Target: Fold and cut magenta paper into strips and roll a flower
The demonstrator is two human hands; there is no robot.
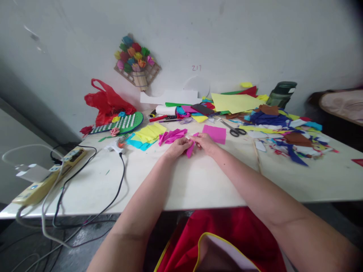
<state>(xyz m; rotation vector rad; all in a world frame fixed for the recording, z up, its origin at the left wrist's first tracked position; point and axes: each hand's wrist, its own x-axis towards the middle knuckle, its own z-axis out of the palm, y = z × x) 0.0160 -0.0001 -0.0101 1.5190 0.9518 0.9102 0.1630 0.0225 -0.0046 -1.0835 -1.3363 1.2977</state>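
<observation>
Between my two hands is a small piece of magenta crepe paper (189, 152), folded or gathered narrow. My left hand (179, 147) pinches it from the left, and my right hand (204, 142) grips it from the right, with fingertips close together. Just beyond my left hand lie several crinkled magenta paper pieces (173, 136). A flat magenta square sheet (214, 134) rests past my right hand. Yellow crepe sheets (149, 132) overlap blue crepe sheets (141, 142) to the left. Black-handled scissors (237, 131) lie at the right.
A glue gun (115, 145) with a black cord and a power strip (48, 181) occupy the left. Scrap paper (297, 139) and a green bottle (281, 94) are at the right. A red bag (109, 102) stands behind a green woven piece (124, 124). A thin stick (257, 156) lies near my right forearm.
</observation>
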